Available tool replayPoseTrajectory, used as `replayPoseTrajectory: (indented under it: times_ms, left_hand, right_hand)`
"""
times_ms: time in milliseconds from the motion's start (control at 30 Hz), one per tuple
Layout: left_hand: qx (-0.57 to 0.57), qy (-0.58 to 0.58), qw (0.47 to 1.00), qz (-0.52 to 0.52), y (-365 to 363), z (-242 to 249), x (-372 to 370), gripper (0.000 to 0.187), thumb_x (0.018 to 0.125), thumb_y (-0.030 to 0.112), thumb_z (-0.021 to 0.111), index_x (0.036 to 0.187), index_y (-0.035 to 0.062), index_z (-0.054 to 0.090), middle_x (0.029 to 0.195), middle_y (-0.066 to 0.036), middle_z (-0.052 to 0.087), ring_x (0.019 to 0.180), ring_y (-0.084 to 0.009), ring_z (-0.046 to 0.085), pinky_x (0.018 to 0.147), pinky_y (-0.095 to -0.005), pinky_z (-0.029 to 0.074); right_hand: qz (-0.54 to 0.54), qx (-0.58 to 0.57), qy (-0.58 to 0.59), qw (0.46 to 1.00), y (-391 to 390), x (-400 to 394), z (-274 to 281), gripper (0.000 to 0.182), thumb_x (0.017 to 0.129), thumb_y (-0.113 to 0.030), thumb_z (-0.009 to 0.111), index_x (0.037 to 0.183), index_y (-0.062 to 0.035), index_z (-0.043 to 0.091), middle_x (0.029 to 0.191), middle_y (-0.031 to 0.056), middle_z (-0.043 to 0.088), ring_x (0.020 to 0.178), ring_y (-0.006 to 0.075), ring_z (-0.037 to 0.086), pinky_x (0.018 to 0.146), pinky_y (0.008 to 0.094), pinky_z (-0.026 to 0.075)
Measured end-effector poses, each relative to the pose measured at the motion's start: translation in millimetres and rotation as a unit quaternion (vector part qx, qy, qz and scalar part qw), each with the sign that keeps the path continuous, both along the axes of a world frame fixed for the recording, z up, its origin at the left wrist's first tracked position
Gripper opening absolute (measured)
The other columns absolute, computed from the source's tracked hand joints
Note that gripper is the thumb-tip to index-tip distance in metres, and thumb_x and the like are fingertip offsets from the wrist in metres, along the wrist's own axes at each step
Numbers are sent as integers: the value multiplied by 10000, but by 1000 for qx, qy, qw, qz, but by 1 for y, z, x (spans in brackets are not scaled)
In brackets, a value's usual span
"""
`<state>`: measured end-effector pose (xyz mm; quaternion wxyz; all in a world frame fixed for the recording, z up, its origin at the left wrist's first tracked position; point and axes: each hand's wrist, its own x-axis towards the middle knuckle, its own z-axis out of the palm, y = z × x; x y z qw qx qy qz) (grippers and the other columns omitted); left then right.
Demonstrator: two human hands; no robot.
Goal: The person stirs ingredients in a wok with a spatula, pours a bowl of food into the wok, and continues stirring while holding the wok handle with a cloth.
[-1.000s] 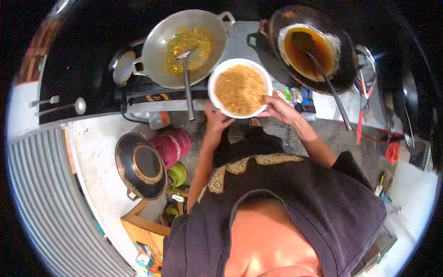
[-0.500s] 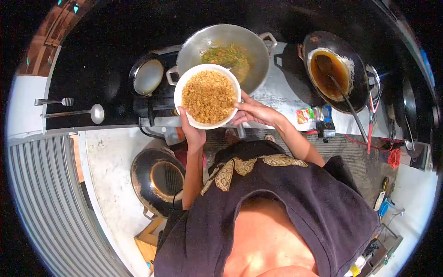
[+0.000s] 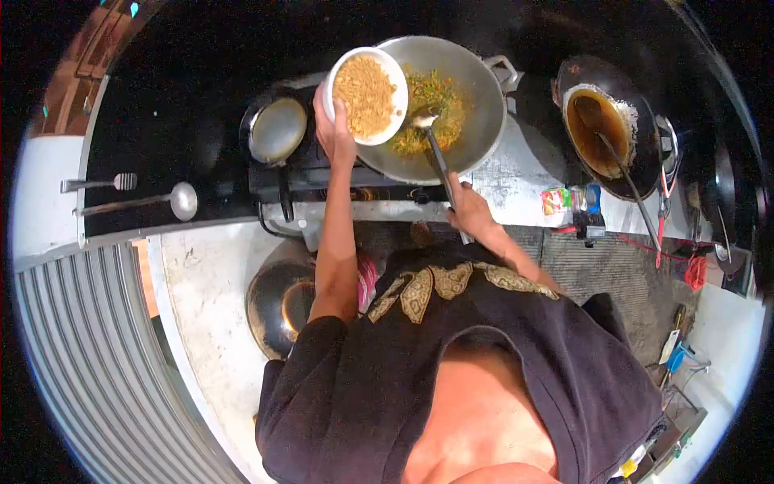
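My left hand (image 3: pixel 336 133) grips the near-left side of a white bowl (image 3: pixel 399 121) filled with brown, crumbly food (image 3: pixel 364 93). The bowl is tilted over the left side of a large metal wok (image 3: pixel 486 105). My right hand (image 3: pixel 470 208) is closed round the dark handle of a spatula or ladle (image 3: pixel 438 157), whose head rests in the wok. Chopped green and orange food (image 3: pixel 447 101) lies in the wok around that head.
A small pan (image 3: pixel 278 129) stands left of the wok. At the right, a dark wok (image 3: pixel 574 77) holds brown liquid and a ladle. Packets (image 3: pixel 556 202) lie near the counter edge. Another ladle (image 3: pixel 184 202) and a fork (image 3: pixel 101 183) are at far left. A black wok (image 3: pixel 266 310) sits lower left.
The bowl has moved up and left relative to the wok and is now tilted, held by my left hand alone. My right hand has let go of it and taken hold of the utensil.
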<state>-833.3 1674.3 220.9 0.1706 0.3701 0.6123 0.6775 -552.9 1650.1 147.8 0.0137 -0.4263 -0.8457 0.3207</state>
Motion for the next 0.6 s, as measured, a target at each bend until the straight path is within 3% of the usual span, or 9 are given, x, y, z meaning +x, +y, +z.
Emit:
replayPoseTrajectory:
  times_ms: [67,133,233,333,467,600]
  left_hand:
    - [19,64,998,-10,12,-8,-5,461,923,293,449,1282,7,415,1225,-157,504,1129,-242,485,965,-350,354]
    - [-11,35,999,-2,16,-4,-2,488,900,306,486,1284,12,419,1260,-172,486,1137,-276,486,961,-365,357]
    - [-48,96,994,12,37,-18,-15,505,892,337,494,1292,38,422,1268,-190,477,1142,-322,476,968,-396,348]
    - [-64,114,991,20,43,-27,-14,498,891,346,494,1291,56,429,1259,-186,484,1144,-335,465,971,-412,338]
    - [-36,170,985,4,47,-31,-20,516,880,348,512,1304,72,413,1258,-177,482,1117,-342,474,960,-418,342]
    - [-161,247,955,39,46,-5,-10,566,849,408,542,1313,109,416,1213,-187,503,1090,-340,487,938,-417,358]
  right_hand:
    - [-56,43,-21,997,9,2,-11,782,666,-106,687,1330,-156,277,875,270,545,770,425,583,663,489,472]
    - [-79,79,-38,993,23,13,4,692,712,-103,648,1320,-173,325,868,249,561,743,422,584,658,489,471]
    - [-94,129,7,987,49,29,25,565,756,-81,560,1300,-163,434,823,212,601,703,382,605,629,468,500]
    - [-73,131,0,989,62,44,43,494,785,-116,552,1264,-221,493,794,205,605,706,374,609,631,463,501]
    - [-74,117,-52,989,59,61,77,459,807,-125,543,1256,-213,504,781,205,607,709,362,612,638,454,500]
    - [-78,134,-37,987,60,70,75,453,811,-130,549,1254,-211,507,794,216,602,717,382,602,643,465,493]
